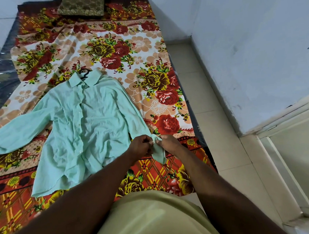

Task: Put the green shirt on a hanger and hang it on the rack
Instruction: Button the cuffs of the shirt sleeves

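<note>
The green shirt [82,124] (pale mint, creased, buttoned down the front, collar flat) lies face-up on the floral bedsheet [111,53], with the hook of a black hanger [84,74] poking out at the collar. The left hand [140,146] and right hand [169,143] both pinch the cuff [159,154] of one sleeve, fingers curled on the fabric.

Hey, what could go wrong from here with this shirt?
The left hand and right hand pinch the sleeve cuff; tugging it may slide the green shirt off the hanger, whose hook alone shows at the collar. The other sleeve lies spread wide and may drag when lifted.
</note>
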